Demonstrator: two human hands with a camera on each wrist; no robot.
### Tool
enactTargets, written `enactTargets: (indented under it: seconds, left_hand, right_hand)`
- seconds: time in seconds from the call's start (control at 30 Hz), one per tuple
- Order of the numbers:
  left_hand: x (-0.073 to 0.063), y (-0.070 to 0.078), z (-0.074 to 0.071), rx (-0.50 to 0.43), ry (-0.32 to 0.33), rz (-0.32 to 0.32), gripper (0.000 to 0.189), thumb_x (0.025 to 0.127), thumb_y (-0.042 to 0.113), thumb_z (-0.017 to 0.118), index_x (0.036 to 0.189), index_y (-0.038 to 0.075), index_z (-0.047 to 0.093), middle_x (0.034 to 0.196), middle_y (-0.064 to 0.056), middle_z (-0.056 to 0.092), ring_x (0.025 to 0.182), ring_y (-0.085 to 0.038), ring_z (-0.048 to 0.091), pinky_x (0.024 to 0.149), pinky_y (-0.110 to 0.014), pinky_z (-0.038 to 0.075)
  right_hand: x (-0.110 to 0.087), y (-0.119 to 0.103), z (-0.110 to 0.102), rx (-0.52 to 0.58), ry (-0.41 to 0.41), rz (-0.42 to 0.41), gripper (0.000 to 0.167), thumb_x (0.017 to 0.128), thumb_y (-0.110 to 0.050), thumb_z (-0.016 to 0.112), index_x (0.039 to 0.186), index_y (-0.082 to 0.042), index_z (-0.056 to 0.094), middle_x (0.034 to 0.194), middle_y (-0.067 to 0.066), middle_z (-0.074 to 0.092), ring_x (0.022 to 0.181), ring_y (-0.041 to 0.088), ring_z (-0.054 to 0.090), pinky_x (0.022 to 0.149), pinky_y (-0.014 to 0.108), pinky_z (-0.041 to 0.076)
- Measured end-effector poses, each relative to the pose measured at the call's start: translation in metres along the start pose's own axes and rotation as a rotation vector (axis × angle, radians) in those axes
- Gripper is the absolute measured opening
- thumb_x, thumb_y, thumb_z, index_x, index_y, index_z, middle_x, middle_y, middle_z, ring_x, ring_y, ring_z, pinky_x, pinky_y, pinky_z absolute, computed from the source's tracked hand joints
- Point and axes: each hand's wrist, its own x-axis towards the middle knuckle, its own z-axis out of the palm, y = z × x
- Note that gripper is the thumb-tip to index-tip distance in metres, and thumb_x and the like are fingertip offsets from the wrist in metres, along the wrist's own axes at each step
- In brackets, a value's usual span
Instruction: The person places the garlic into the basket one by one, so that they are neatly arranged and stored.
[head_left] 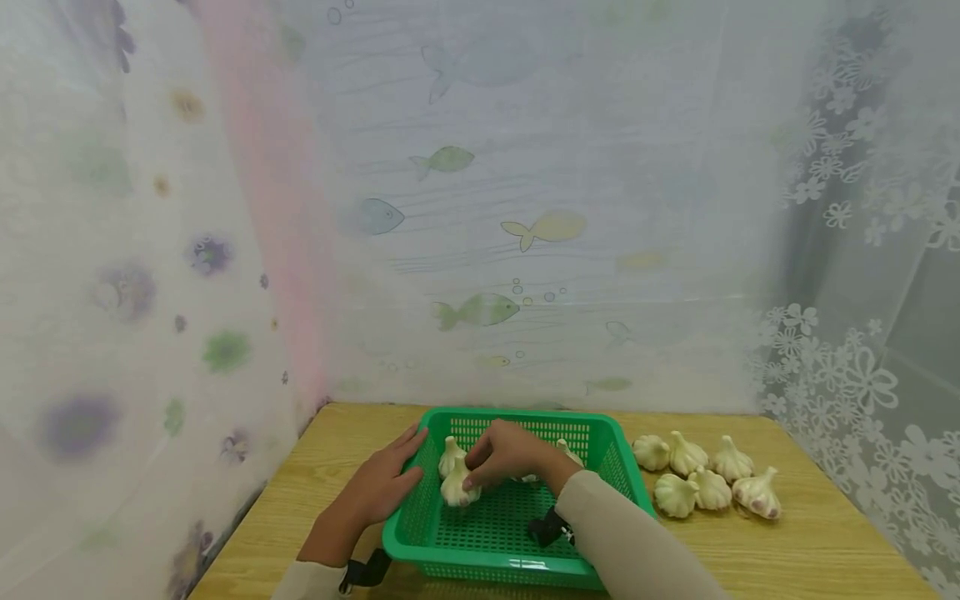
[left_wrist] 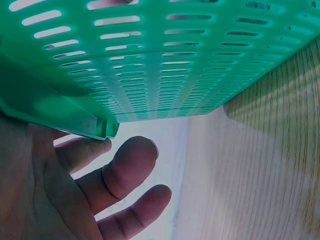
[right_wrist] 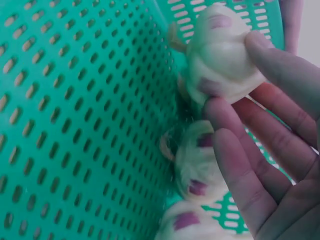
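Inside the green plastic basket [head_left: 480, 556], my right hand [head_left: 513, 454] pinches a garlic bulb [head_left: 456, 490] near the left wall. Thumb and fingertips are on this bulb's sides in the right wrist view. Another garlic bulb [head_left: 449, 455] sits just behind it, and one more garlic bulb [head_left: 567, 451] shows partly past my right wrist. Further bulbs in the basket are partly hidden by my hand. At the basket's left rim, my left hand [head_left: 372, 487] rests with its fingers extended. The left wrist view shows those fingers [left_wrist: 131, 167] outside the basket wall.
Several loose garlic bulbs [head_left: 708, 475] lie in two rows on the wooden table [head_left: 810, 546], right of the basket. A patterned curtain [head_left: 555, 333] hangs behind the table and along both sides. Each wrist wears a black camera.
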Motion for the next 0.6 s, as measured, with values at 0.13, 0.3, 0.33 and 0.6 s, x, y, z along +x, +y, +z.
enactTargets:
  seconds: [0.13, 0.3, 0.33, 0.6]
  left_hand:
    - [0.000, 0.000, 0.000, -0.004, -0.007, 0.000, 0.058, 0.108, 0.025, 0.044, 0.164, 0.017, 0.032, 0.172, -0.004, 0.023, 0.155, -0.036, 0.032, 0.118, -0.062, 0.035]
    - [0.000, 0.000, 0.000, -0.010, -0.017, -0.004, 0.058, 0.108, 0.025, 0.044, 0.165, 0.017, 0.031, 0.172, -0.003, 0.022, 0.155, -0.036, 0.032, 0.118, -0.062, 0.034]
    - [0.000, 0.000, 0.000, -0.009, -0.018, -0.005, 0.058, 0.108, 0.025, 0.044, 0.165, 0.017, 0.031, 0.172, -0.003, 0.022, 0.155, -0.036, 0.031, 0.118, -0.062, 0.034]
    - [0.000, 0.000, -0.001, -0.013, -0.022, -0.008, 0.058, 0.109, 0.024, 0.045, 0.164, 0.016, 0.032, 0.173, -0.003, 0.021, 0.155, -0.037, 0.031, 0.118, -0.063, 0.033]
  right_hand:
    - [0.003, -0.004, 0.005, 0.005, -0.016, 0.038, 0.019, 0.085, -0.019, 0.087, 0.102, -0.012, 0.084, 0.097, 0.001, 0.080, 0.081, 0.014, 0.076, 0.072, 0.038, 0.064]
    - [0.007, -0.008, 0.010, -0.007, -0.008, 0.058, 0.019, 0.084, -0.018, 0.087, 0.101, -0.011, 0.084, 0.094, 0.000, 0.080, 0.078, 0.014, 0.075, 0.069, 0.036, 0.063]
    - [0.007, -0.009, 0.010, -0.009, -0.010, 0.054, 0.019, 0.083, -0.017, 0.087, 0.101, -0.011, 0.084, 0.094, 0.000, 0.080, 0.077, 0.014, 0.075, 0.069, 0.035, 0.063]
    - [0.013, -0.007, 0.014, -0.073, -0.025, 0.005, 0.016, 0.083, -0.016, 0.088, 0.098, -0.011, 0.084, 0.087, -0.004, 0.079, 0.072, 0.010, 0.072, 0.063, 0.028, 0.060]
